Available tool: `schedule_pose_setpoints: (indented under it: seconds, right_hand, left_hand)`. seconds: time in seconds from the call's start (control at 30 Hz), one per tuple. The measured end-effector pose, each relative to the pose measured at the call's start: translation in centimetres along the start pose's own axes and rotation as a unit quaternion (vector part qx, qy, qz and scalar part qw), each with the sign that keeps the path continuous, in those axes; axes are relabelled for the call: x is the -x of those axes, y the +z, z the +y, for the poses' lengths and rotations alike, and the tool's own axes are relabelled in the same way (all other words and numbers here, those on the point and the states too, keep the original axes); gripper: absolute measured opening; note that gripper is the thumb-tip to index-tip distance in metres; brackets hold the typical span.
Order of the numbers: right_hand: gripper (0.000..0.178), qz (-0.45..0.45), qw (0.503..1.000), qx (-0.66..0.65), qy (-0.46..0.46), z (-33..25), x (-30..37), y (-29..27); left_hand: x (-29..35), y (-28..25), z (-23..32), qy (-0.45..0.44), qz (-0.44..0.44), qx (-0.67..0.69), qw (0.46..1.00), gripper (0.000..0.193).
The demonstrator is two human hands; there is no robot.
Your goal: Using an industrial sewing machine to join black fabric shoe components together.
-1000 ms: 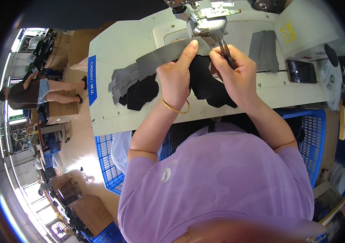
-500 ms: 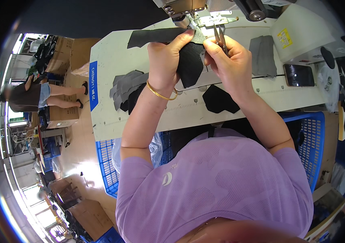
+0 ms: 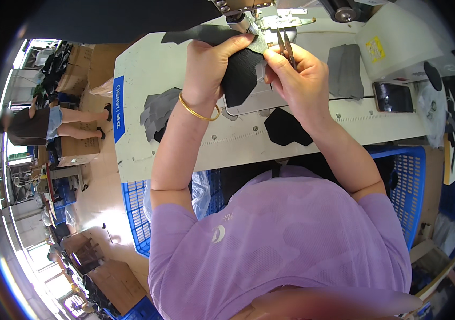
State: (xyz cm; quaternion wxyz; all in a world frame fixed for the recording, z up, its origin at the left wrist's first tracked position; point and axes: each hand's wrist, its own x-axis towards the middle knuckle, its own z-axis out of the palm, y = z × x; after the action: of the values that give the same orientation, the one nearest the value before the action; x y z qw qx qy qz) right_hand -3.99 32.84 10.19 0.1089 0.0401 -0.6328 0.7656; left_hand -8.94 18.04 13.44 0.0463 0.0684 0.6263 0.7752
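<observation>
My left hand (image 3: 206,66) is closed on a black fabric piece (image 3: 241,77), thumb on top near the sewing machine's needle area (image 3: 254,26). A small grey-green patch (image 3: 259,45) shows beside the thumb tip. A dark strip (image 3: 195,34) of the work stretches off to the left behind the hand. In my closed right hand (image 3: 299,74) are small metal thread snips (image 3: 287,48), their two points up and apart. Its thumb and forefinger are pinched near the patch's edge; whether they grip the cloth I cannot tell.
Grey cut pieces (image 3: 158,112) are piled on the left of the white table (image 3: 185,154). A black piece (image 3: 286,127) lies near the front edge. Right stand grey pieces (image 3: 345,72) and a phone (image 3: 393,97). A blue basket (image 3: 409,186) sits below. Another person (image 3: 30,125) stands far left.
My left hand and the black fabric have shifted slightly left, a little farther from my right hand. The right hand keeps its hold on the snips. The whole view has shifted slightly.
</observation>
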Motion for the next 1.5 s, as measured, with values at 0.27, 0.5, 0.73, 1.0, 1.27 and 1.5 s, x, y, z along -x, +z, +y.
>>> schedule_pose_setpoints:
  seconds: [0.27, 0.5, 0.73, 1.0, 1.27, 1.5]
  right_hand:
    - [0.021, 0.01, 0.999, 0.025, -0.018, 0.0, -0.4, 0.4]
    - [0.021, 0.01, 1.0, 0.028, -0.009, 0.2, -0.2, 0.3]
    - [0.021, 0.005, 1.0, 0.011, -0.007, 0.1, -0.1, 0.5]
    - [0.017, -0.012, 1.0, 0.005, 0.001, 0.6, 0.1, 0.2]
    - [0.017, -0.025, 1.0, 0.004, 0.005, 0.7, 0.4, 0.2]
    - [0.017, -0.03, 0.999, -0.001, 0.017, 0.9, 0.6, 0.0]
  left_hand:
    - [-0.6, -0.9, 0.3, 0.003, -0.009, -0.047, 0.999, 0.015]
    - [-0.3, -1.8, 0.7, -0.09, -0.08, -0.051, 0.991, 0.016]
    - [-0.7, -2.0, 0.7, -0.06, -0.094, -0.043, 0.993, 0.016]
    - [-1.6, -1.8, 0.5, -0.036, -0.068, -0.042, 0.996, 0.013]
    - [-2.4, -1.9, 0.3, -0.001, -0.057, -0.067, 0.996, 0.015]
    - [-2.7, -1.8, 0.1, 0.024, -0.043, -0.04, 0.998, 0.016]
